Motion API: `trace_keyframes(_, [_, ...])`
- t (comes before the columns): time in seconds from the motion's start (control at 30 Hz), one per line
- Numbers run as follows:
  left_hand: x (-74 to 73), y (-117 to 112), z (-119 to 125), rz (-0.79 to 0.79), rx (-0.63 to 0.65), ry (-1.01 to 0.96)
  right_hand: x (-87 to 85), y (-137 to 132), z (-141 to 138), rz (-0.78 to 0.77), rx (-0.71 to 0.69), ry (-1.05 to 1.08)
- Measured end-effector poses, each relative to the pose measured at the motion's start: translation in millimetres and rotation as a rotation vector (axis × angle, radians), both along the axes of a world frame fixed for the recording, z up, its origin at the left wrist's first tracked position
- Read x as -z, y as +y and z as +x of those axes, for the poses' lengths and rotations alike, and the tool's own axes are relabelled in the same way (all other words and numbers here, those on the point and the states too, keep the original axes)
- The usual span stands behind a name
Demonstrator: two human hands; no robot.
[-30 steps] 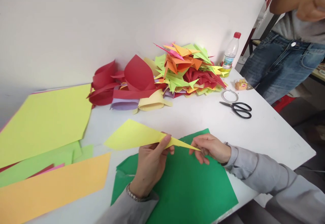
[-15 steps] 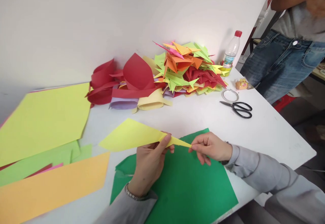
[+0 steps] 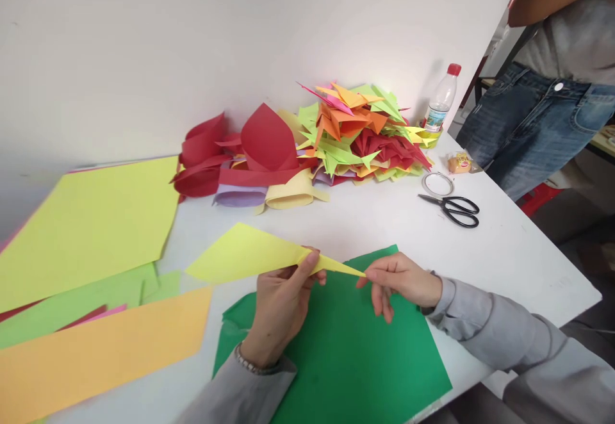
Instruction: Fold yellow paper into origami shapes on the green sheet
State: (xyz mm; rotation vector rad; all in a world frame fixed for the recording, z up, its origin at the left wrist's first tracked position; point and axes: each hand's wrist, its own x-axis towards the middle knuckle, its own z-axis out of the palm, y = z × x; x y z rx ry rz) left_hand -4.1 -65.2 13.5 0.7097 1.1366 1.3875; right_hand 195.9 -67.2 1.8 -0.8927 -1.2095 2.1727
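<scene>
A folded yellow paper [image 3: 250, 255], shaped like a long kite, is held above a dark green sheet [image 3: 355, 353] on the white table [image 3: 504, 251]. My left hand [image 3: 281, 305] pinches the yellow paper near its narrow part, thumb on top. My right hand [image 3: 398, 280] pinches the sharp tip at the right end, its other fingers loosely spread downward.
An orange sheet [image 3: 96, 353] and large yellow-green sheets [image 3: 91, 225] lie at the left. Curled red and cream papers [image 3: 250, 161] and a pile of folded paper pieces [image 3: 360, 129] sit by the wall. Scissors [image 3: 451, 208], a tape ring [image 3: 437, 184], a water bottle [image 3: 441, 100]. A person in jeans [image 3: 538, 123] stands at the right.
The yellow paper's tip has shortened slightly and my right hand slid a little left along it. The view shifted slightly. The standing person's hand left the view.
</scene>
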Motion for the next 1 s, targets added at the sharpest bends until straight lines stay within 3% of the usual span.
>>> trace_keyframes(0.4, [-0.3,0.9,-0.7,-0.002,0.005,-0.007,-1.9,0.2,2.1,-0.019,0.025,0.018])
trace_keyframes(0.7, [4.9,0.2,0.1,0.034,0.071,0.021,2.3,-3.1,3.4,0.106,-0.052,-0.138])
trace_keyframes(0.87, [3.9,-5.6,5.1,0.012,0.231,0.03,2.6,-4.2,5.7,0.246,-0.001,-0.222])
trace_keyframes(1.0, [2.6,-18.2,13.3,-0.047,0.574,0.045,2.0,-4.3,3.6,0.434,0.109,-0.277])
